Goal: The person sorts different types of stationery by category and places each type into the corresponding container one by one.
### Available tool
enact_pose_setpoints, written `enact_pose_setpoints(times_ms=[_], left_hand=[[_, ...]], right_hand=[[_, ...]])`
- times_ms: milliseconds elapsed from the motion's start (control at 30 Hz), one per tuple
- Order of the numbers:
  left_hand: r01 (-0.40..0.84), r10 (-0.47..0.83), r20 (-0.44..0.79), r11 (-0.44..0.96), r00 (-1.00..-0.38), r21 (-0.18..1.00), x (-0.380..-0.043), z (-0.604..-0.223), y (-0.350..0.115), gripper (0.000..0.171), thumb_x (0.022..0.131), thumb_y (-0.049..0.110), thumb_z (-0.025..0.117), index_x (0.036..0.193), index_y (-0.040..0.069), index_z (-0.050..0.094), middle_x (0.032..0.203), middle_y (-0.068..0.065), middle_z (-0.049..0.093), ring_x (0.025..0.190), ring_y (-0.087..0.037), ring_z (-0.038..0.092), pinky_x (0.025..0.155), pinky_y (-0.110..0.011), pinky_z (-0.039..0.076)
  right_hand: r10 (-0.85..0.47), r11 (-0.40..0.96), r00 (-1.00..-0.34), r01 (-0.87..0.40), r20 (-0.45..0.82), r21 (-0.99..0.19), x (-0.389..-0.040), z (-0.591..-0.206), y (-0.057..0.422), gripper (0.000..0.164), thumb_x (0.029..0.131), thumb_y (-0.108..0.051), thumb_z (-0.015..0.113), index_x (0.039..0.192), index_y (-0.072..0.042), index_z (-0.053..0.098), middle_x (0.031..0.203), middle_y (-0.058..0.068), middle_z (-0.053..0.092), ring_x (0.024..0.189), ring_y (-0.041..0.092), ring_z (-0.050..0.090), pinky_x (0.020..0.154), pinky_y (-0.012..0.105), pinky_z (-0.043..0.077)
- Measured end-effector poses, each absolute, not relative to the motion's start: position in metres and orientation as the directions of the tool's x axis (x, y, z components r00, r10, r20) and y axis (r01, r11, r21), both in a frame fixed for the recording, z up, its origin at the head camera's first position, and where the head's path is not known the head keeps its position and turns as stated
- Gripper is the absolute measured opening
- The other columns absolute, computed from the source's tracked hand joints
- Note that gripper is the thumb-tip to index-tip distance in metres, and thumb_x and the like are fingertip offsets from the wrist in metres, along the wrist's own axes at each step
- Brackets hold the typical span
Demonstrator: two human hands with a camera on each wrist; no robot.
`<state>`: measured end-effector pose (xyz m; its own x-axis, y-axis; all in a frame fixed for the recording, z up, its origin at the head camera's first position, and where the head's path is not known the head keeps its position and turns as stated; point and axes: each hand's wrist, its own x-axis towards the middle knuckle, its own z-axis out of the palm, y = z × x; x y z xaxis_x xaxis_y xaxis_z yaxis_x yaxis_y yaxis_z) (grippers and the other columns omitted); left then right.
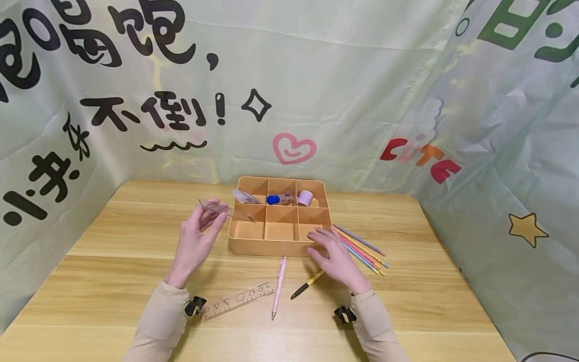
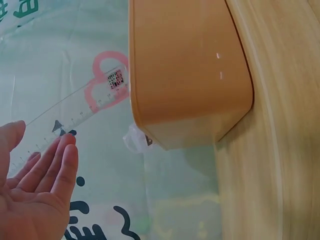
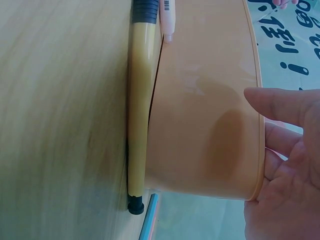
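Observation:
In the head view, my left hand [image 1: 199, 236] pinches a clear set square [image 1: 240, 215] between thumb and fingers, its tip over the left front compartment of a tan organizer box [image 1: 271, 248]. The left wrist view shows the set square's [image 2: 82, 102] scale marks and a small printed code. My right hand [image 1: 336, 259] is at the box's right front corner. In the right wrist view, its thumb lies on the front side of the rim with fingers behind it. A yellow-and-black pen [image 1: 307, 284] lies below that hand, partly hidden by it.
The back compartments hold a clear plastic packet [image 1: 246, 196], a blue-capped item [image 1: 279, 199] and a lilac cylinder [image 1: 305, 197]. In front lie a clear ruler [image 1: 237, 300] and a pink pen [image 1: 279, 287]. Several coloured pencils [image 1: 362, 251] lie right of the box; a printed curtain [image 1: 362, 100] hangs behind.

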<state>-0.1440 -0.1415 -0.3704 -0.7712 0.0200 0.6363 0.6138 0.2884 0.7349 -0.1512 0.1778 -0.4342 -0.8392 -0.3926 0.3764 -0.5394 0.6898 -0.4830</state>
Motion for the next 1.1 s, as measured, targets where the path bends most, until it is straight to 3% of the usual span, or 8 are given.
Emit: enact_pose_setpoints(times_ms=[267, 367, 500, 700, 1100], left_hand=[[0.591, 0.052, 0.605, 0.299, -0.794, 0.75, -0.146, -0.376, -0.14, 0.03, 0.087, -0.011, 0.061, 0.114, -0.02, 0.049, 0.109, -0.035, 0.063, 0.098, -0.042, 0.063, 0.088, -0.013, 0.049], [0.571, 0.064, 0.582, 0.304, -0.811, 0.763, -0.147, -0.379, -0.14, 0.03, 0.088, -0.01, 0.061, 0.114, -0.019, 0.049, 0.109, -0.034, 0.063, 0.099, -0.041, 0.063, 0.09, -0.03, 0.053], [0.539, 0.06, 0.548, 0.297, -0.834, 0.788, -0.153, -0.39, -0.142, 0.03, 0.089, -0.004, 0.063, 0.115, -0.015, 0.051, 0.111, -0.032, 0.064, 0.101, -0.039, 0.063, 0.089, -0.05, 0.051], [0.499, 0.064, 0.504, 0.292, -0.861, 0.816, -0.163, -0.407, -0.147, 0.034, 0.089, 0.004, 0.066, 0.118, -0.008, 0.052, 0.115, -0.027, 0.064, 0.105, -0.034, 0.062, 0.093, -0.047, 0.051], [0.497, 0.1, 0.496, 0.355, -0.862, 0.792, -0.164, -0.412, -0.145, 0.034, 0.089, 0.007, 0.067, 0.116, -0.009, 0.052, 0.114, -0.027, 0.065, 0.103, -0.038, 0.062, 0.089, -0.054, 0.051]], right_hand=[[-0.4, 0.686, -0.833, -0.549, 0.383, -0.478, -0.15, -0.432, 0.177, 0.036, 0.089, -0.011, 0.067, 0.119, 0.008, 0.063, 0.121, 0.021, 0.063, 0.127, 0.037, 0.044, 0.113, 0.059, 0.016], [-0.398, 0.688, -0.835, -0.545, 0.38, -0.479, -0.151, -0.433, 0.177, 0.036, 0.088, -0.011, 0.067, 0.119, 0.008, 0.063, 0.122, 0.021, 0.063, 0.127, 0.036, 0.044, 0.114, 0.058, 0.016], [-0.394, 0.693, -0.839, -0.54, 0.376, -0.478, -0.151, -0.434, 0.177, 0.037, 0.088, -0.012, 0.067, 0.12, 0.008, 0.063, 0.123, 0.021, 0.063, 0.127, 0.036, 0.044, 0.114, 0.058, 0.016], [-0.394, 0.691, -0.838, -0.541, 0.378, -0.48, -0.151, -0.434, 0.178, 0.037, 0.088, -0.011, 0.068, 0.119, 0.008, 0.063, 0.123, 0.021, 0.063, 0.127, 0.036, 0.044, 0.114, 0.059, 0.015], [-0.397, 0.689, -0.83, -0.551, 0.391, -0.471, -0.151, -0.434, 0.178, 0.036, 0.088, -0.012, 0.067, 0.118, 0.008, 0.063, 0.121, 0.021, 0.064, 0.125, 0.037, 0.045, 0.113, 0.06, 0.017]])
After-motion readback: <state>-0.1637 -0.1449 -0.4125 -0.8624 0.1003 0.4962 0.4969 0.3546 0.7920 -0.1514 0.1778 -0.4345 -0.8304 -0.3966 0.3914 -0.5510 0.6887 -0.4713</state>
